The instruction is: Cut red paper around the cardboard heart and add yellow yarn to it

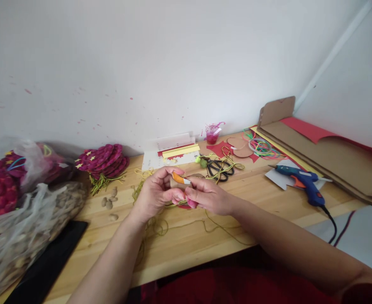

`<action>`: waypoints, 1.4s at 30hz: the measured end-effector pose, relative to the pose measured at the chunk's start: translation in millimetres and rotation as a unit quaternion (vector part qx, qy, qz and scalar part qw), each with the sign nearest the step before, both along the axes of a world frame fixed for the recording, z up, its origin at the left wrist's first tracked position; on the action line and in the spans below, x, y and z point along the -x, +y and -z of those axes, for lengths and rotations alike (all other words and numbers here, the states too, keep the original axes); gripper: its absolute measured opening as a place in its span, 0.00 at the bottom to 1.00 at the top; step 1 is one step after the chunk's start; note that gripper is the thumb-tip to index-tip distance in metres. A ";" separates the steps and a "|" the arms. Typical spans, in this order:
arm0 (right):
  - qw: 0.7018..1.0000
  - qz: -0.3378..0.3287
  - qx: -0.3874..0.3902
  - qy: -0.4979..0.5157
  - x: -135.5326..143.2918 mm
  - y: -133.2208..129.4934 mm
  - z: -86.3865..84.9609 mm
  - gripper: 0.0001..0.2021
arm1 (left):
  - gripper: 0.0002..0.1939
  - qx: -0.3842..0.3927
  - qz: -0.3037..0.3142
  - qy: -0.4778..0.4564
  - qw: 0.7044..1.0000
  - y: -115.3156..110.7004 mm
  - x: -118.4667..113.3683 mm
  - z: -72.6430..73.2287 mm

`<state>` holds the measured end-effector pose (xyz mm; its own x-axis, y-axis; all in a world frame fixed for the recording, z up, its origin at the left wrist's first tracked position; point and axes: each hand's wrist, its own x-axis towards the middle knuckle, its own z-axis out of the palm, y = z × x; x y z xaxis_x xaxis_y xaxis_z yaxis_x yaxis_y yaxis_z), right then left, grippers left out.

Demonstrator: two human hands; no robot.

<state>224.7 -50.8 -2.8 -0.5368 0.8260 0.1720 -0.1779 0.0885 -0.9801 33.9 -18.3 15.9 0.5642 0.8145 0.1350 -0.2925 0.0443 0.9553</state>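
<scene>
My left hand (156,191) and my right hand (209,195) meet over the middle of the table, fingers closed around a small brown piece with an orange and white strip (180,179). Its exact kind is hard to make out, and the fingers partly cover it. Something bright pink shows at my right fingertips. Yellow-green yarn (162,228) lies loosely beneath and around both hands, with one strand running to the right. Just beyond my right hand rest black-handled scissors (220,169), with more yarn over them and small green balls (202,162) alongside.
Peanuts fill a clear bag (43,223) at left, with several loose peanuts (109,203) nearby. Behind stands a stack of magenta discs (105,161). A blue glue gun (302,181), cardboard (331,152), a cup of pink paint (212,134) and yellow paper strips (181,151) occupy the back and right.
</scene>
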 end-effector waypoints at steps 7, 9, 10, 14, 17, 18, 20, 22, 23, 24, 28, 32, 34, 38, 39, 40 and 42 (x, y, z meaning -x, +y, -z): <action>0.999 0.004 0.034 0.034 3.7 -1.5 0.9 0.19 | 0.25 0.032 -0.045 0.026 0.998 -3.5 -1.5 -1.5; 0.999 0.013 0.032 0.027 3.1 -1.5 1.7 0.20 | 0.25 0.031 -0.065 0.039 0.997 -3.2 -1.7 -1.1; 0.999 0.012 0.030 0.026 2.3 -1.3 1.7 0.21 | 0.24 0.030 -0.072 0.044 0.996 -3.1 -1.8 -0.7; 0.999 0.005 0.026 0.019 -2.6 0.3 0.2 0.22 | 0.22 0.031 -0.094 0.062 0.993 -3.5 -2.6 -0.1; 1.000 0.026 -0.007 -0.012 -5.7 2.3 -0.2 0.21 | 0.22 0.038 -0.102 0.084 0.990 -4.7 -3.1 -1.6; 0.999 0.033 -0.016 -0.019 -6.2 3.0 0.0 0.20 | 0.22 0.040 -0.105 0.094 0.989 -5.0 -3.2 -2.3; 0.998 0.056 -0.022 -0.024 -6.8 4.2 0.7 0.17 | 0.22 0.042 -0.114 0.110 0.986 -4.9 -3.1 -3.7; 0.995 0.096 -0.028 -0.025 -7.0 5.2 1.3 0.16 | 0.23 0.044 -0.123 0.124 0.984 -3.9 -2.6 -4.4; 0.992 0.117 -0.037 -0.029 -7.2 5.6 1.5 0.17 | 0.23 0.044 -0.127 0.129 0.983 -2.9 -2.1 -4.4; 0.989 0.133 -0.050 -0.033 -7.4 6.0 1.6 0.18 | 0.24 0.044 -0.128 0.134 0.982 -1.7 -1.5 -4.1; 0.981 0.160 -0.087 -0.062 -8.7 8.1 1.6 0.15 | 0.22 0.025 -0.120 0.156 0.980 3.1 1.4 -0.3; 0.978 0.171 -0.060 -0.107 -8.7 9.7 3.0 0.17 | 0.20 -0.027 -0.094 0.157 0.983 5.1 4.4 5.5; 0.978 0.162 -0.052 -0.118 -7.5 9.7 4.8 0.17 | 0.20 -0.054 -0.085 0.165 0.981 5.2 5.8 7.6; 0.983 0.139 -0.023 -0.120 -5.0 8.8 8.7 0.19 | 0.21 -0.053 -0.054 0.168 0.983 5.4 6.9 8.6; 0.984 0.131 -0.010 -0.119 -5.1 8.7 9.0 0.19 | 0.22 -0.046 -0.049 0.165 0.984 5.6 6.8 8.5; 0.986 0.120 0.005 -0.115 -5.5 8.7 8.9 0.19 | 0.22 -0.040 -0.048 0.162 0.985 5.9 6.6 8.4; 0.990 0.088 0.025 -0.110 -7.3 8.8 7.5 0.17 | 0.21 -0.031 -0.048 0.154 0.986 6.9 6.3 8.5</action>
